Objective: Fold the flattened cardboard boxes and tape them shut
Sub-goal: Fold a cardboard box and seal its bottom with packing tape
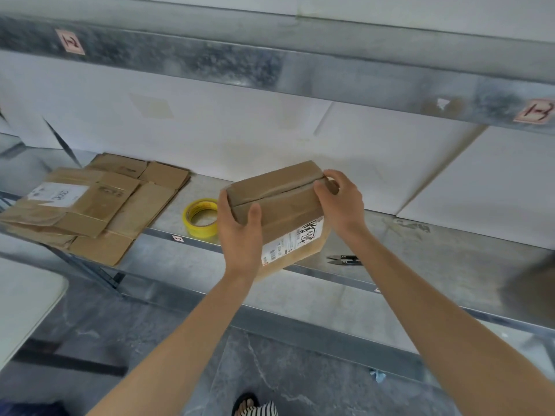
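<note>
The folded cardboard box (279, 202) is up in front of the person, held between both hands at the front edge of the metal shelf (435, 250); whether its lower corner touches the shelf I cannot tell. It is tilted, with its two top flaps brought together so the seam runs along its length, and no tape is visible over that seam. A white shipping label (292, 241) with black scrawl sits on the side facing the person. The left grip (240, 232) clasps the near left end, thumb on top and fingers curled round the far side. The right grip (339, 202) pinches the far right end at the seam, fingers bent over the edge. Just left of the box a roll of yellow tape (200, 217) lies flat on the shelf. Further left is a loose stack of flattened cardboard boxes (90, 205), overhanging the shelf's front edge. To the right of the box, near the right forearm, a small pair of black snips (345, 260) lies on the shelf. Below is a grey stone floor (270, 370).
</note>
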A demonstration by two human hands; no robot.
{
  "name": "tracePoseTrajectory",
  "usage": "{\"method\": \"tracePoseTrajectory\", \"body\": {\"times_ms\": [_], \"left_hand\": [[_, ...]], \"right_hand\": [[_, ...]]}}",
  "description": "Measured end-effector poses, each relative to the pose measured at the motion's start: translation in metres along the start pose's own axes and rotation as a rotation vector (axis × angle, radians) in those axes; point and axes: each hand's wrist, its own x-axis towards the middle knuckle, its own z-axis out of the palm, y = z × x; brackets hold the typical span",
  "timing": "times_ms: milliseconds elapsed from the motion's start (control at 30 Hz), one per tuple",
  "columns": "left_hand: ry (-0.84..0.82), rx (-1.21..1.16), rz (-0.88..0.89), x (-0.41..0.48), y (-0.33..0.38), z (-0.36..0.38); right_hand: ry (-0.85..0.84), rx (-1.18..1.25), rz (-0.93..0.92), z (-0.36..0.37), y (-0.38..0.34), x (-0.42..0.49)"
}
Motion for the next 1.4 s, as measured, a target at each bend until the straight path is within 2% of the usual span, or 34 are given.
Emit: {"method": "tracePoseTrajectory", "body": {"times_ms": [100,233,300,400,500,633,733,867,933,1033,1133,1233,1400], "left_hand": [[-0.08,0.103,0.009,0.022,0.001,-0.009],[-0.257,0.309,0.123,0.051,0.004,-0.015],[-0.228,0.354,0.155,0.06,0.005,-0.011],[-0.022,0.324,0.112,0.057,0.002,-0.002],[0.039,0.247,0.05,0.034,-0.003,0.011],[0.004,0.135,-0.015,-0.007,-0.012,0.023],[-0.128,0.078,0.039,-0.025,-0.015,0.029],[-0.222,0.168,0.039,-0.007,-0.009,0.034],[-0.263,0.186,0.033,0.01,-0.006,0.032],[-0.282,0.224,0.059,0.026,-0.002,0.027],[-0.236,0.376,0.211,0.034,-0.002,0.018],[-0.209,0.442,0.292,0.034,-0.008,0.007],[-0.296,0.458,0.323,0.004,-0.025,0.009]], "right_hand": [[-0.141,0.053,0.027,-0.019,0.003,0.013],[-0.376,0.123,0.067,-0.036,0.007,0.028],[-0.435,0.123,0.066,-0.034,0.009,0.028],[-0.391,0.182,0.047,-0.025,0.012,0.021],[-0.326,0.199,0.006,-0.023,0.013,0.019],[-0.287,0.207,-0.003,-0.023,0.012,0.014],[-0.321,0.188,-0.007,-0.026,0.009,0.008],[-0.492,0.191,0.016,-0.039,0.001,0.002],[-0.527,0.147,-0.004,-0.045,-0.003,0.0],[-0.527,0.08,-0.035,-0.046,-0.004,-0.001],[-0.531,0.067,-0.032,-0.037,0.0,-0.008],[-0.498,0.033,-0.088,-0.027,0.001,-0.016],[-0.437,-0.032,-0.186,-0.025,-0.002,-0.025]]}}
